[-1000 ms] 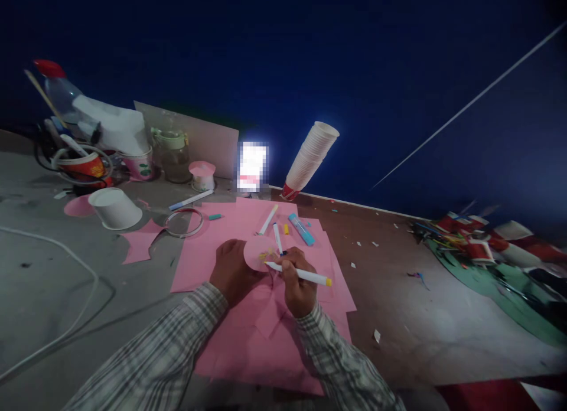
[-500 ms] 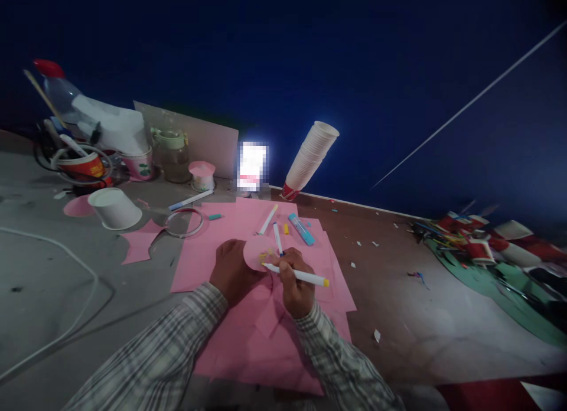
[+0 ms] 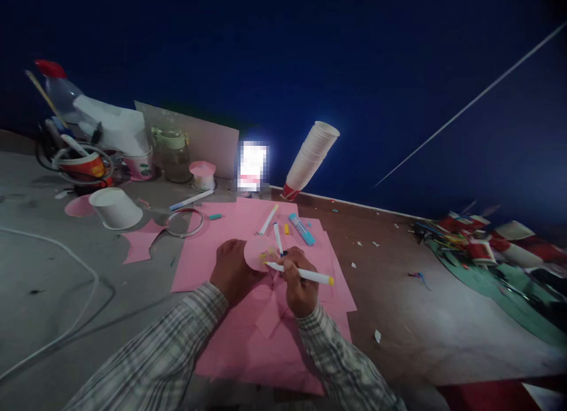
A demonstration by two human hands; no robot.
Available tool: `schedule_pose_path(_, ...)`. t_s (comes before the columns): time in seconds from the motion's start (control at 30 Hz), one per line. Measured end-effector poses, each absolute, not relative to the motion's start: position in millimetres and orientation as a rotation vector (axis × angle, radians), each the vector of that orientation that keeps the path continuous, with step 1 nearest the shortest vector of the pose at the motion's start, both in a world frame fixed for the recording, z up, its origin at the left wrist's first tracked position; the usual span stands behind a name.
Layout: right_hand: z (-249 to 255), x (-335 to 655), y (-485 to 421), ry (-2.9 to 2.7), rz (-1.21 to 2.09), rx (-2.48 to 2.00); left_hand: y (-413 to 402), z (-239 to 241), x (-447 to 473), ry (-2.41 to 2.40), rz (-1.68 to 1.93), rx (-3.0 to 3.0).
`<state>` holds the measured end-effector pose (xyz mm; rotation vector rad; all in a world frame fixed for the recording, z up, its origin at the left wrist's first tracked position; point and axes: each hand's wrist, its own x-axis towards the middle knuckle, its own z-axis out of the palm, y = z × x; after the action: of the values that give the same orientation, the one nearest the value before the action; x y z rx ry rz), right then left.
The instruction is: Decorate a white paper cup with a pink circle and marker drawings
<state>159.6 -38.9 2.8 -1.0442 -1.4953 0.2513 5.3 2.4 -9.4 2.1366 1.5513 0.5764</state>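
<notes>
My left hand (image 3: 233, 268) is closed around the edge of a round pink paper disc (image 3: 253, 251); what lies under the disc is hidden by the hand. Yellow marks show on the disc's right part. Pinched in my right hand (image 3: 302, 281) is a white felt-tip pen (image 3: 312, 275) with a yellow end, its yellow tip at those marks. Under both hands lie pink paper sheets (image 3: 274, 364). Just beyond the hands are a blue-tipped white pen (image 3: 277, 238), a yellow pen cap (image 3: 286, 229), another white pen (image 3: 268, 220) and a light-blue stick-shaped item (image 3: 302, 229).
A tilted stack of paper cups (image 3: 312, 157) leans by the blue wall. To the left are an overturned white cup (image 3: 116, 209), a tape ring (image 3: 183, 223), a glass jar (image 3: 172, 157) and a cable (image 3: 84, 263). Cups and tools crowd a green mat (image 3: 478, 281) at right.
My right hand and the pen have shifted slightly to the right, the tip moving a little along the yellow marks. My left hand keeps the disc in nearly the same place.
</notes>
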Motion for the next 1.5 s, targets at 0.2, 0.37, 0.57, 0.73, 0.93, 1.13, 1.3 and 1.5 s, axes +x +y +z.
schedule_pose_path(0.2, 3.0, 158.8, -38.1, -1.506, 0.22, -1.024, 2.2, -7.8, 5.5, 1.559, 0.566, 2.128)
schedule_pose_path(0.37, 3.6, 159.8, -38.6, -1.481, 0.238, -1.01, 2.2, -10.1, 5.2, 1.55, 0.595, 2.126)
schedule_pose_path(0.57, 5.6, 155.4, -41.1, -1.578, 0.171, -1.026, 3.8, -14.0, 4.1, 1.538, 0.578, 2.11)
schedule_pose_path(0.73, 8.8, 150.8, -41.8, -1.662, 0.09, -1.004, 4.3, -19.3, 3.0, 1.521, 0.613, 2.133)
schedule_pose_path(0.93, 8.8, 148.1, -40.7, -1.705, 0.024, -0.988, 4.5, -18.1, 2.9, 1.511, 0.6, 2.119)
schedule_pose_path(1.13, 9.9, 150.3, -41.6, -1.715, 0.02, -0.991, 3.8, -19.3, 3.0, 1.497, 0.634, 2.12)
schedule_pose_path(1.3, 10.4, 149.8, -40.5, -1.728, 0.028, -0.986, 3.8, -21.3, 3.0, 1.507, 0.662, 2.142)
schedule_pose_path(1.5, 9.5, 149.0, -39.9, -1.731, 0.011, -0.995, 4.6, -21.8, 2.3, 1.508, 0.64, 2.159)
